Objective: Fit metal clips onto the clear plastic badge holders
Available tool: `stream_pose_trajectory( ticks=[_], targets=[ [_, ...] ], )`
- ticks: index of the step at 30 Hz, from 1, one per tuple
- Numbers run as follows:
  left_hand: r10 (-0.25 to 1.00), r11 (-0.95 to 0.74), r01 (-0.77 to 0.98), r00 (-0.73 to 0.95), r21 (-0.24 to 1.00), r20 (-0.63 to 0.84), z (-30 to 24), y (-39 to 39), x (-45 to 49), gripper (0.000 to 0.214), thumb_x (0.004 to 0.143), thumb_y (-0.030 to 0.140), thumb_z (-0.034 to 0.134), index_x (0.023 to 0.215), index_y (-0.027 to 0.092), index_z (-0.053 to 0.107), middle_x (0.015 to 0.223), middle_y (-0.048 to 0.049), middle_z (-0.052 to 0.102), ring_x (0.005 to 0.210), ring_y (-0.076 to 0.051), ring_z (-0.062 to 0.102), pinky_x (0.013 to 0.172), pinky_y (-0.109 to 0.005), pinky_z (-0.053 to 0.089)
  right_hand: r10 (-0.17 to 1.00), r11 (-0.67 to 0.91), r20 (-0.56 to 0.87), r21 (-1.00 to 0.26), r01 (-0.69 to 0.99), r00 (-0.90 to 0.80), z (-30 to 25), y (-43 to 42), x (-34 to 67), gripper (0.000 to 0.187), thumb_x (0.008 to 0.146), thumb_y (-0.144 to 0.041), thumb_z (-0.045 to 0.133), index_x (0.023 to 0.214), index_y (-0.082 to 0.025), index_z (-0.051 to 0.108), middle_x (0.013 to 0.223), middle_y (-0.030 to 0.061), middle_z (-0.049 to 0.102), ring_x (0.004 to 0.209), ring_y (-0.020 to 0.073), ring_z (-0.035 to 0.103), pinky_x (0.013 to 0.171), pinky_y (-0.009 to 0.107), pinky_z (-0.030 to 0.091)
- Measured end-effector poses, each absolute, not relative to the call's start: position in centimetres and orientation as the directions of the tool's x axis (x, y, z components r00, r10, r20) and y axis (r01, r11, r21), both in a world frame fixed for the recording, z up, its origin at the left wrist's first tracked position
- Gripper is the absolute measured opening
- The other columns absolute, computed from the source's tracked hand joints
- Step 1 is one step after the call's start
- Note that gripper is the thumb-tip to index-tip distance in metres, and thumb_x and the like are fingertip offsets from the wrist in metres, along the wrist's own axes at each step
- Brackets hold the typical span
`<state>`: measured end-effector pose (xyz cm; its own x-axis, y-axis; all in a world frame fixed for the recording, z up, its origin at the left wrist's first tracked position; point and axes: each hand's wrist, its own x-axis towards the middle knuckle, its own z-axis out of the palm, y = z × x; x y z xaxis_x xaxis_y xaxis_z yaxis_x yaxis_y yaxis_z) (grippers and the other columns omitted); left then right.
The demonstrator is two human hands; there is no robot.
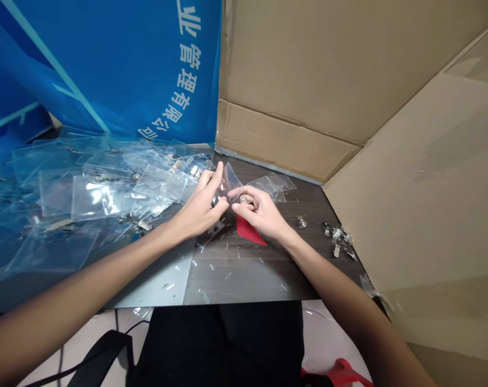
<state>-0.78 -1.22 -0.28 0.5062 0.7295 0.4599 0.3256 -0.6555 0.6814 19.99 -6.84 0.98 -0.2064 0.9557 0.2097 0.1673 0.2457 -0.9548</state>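
My left hand point(206, 208) is closed on a clear plastic badge holder point(231, 180), tilted up between the thumb and fingers. My right hand point(264, 212) reaches the holder's near right edge with thumb and forefinger. A shiny metal badge clip point(246, 199) shows among its curled fingers; part of it is hidden. Under the hands lies a red piece point(249, 232) on the dark table. Beside the left wrist rests a small clear piece with holes point(212, 234). A few flat clear holders point(275, 185) lie just beyond the right hand.
A wide heap of clear badge holders point(93, 196), some with metal clips, covers the table's left side. Several loose clips point(338, 239) lie near the right edge, another clip point(301, 221) closer in. Cardboard walls point(292, 70) and a blue panel point(139, 64) enclose the back.
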Motion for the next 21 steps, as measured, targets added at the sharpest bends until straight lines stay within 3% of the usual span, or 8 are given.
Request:
stream_pose_trajectory(
  ticks=[5,9,15,21],
  targets=[
    [0.766,-0.6,0.329,0.5,0.729,0.405,-0.5,-1.1,-1.0,0.077,0.103,0.024,0.049,0.178,0.017,0.033,0.142,-0.0178,0.06,0.131,-0.032,0.061,0.126,-0.06,0.048,0.962,0.15,0.137,-0.988,0.037,-0.234,-0.1,-6.8,19.7,0.021,0.098,-0.041,0.063,0.11,-0.026,0.057,0.076,-0.0079,0.047,0.064,0.0131,0.041,0.062,0.027,0.036],
    [0.788,-0.556,0.322,0.497,0.766,0.363,-0.5,-1.2,-0.8,0.073,0.105,0.026,0.047,0.175,0.009,0.035,0.149,-0.0225,0.062,0.14,-0.034,0.061,0.131,-0.063,0.042,0.954,0.209,0.179,-0.972,0.104,-0.243,-0.3,-6.9,19.7,0.026,0.108,-0.049,0.057,0.108,-0.024,0.061,0.08,-0.0043,0.055,0.065,0.0134,0.046,0.064,0.028,0.039],
    [0.802,-0.491,0.264,0.509,0.83,0.312,-0.9,-1.4,-0.6,0.071,0.105,0.027,0.051,0.173,0.012,0.036,0.145,-0.0212,0.066,0.131,-0.031,0.067,0.124,-0.06,0.051,0.926,0.374,0.344,-0.889,0.265,-0.153,0.0,-6.9,19.8,0.033,0.105,-0.052,0.07,0.097,-0.022,0.081,0.092,0.0043,0.068,0.081,0.0185,0.062,0.078,0.034,0.051],
    [0.823,-0.445,0.202,0.476,0.872,0.31,-0.6,-1.5,-0.3,0.067,0.101,0.031,0.063,0.164,0.017,0.046,0.141,-0.0202,0.065,0.125,-0.03,0.069,0.109,-0.052,0.062,0.958,0.285,0.276,-0.949,0.132,-0.083,-0.1,-6.8,19.8,0.045,0.097,-0.065,0.077,0.092,-0.021,0.084,0.089,0.0057,0.076,0.076,0.0173,0.068,0.076,0.034,0.057]
  ],
)
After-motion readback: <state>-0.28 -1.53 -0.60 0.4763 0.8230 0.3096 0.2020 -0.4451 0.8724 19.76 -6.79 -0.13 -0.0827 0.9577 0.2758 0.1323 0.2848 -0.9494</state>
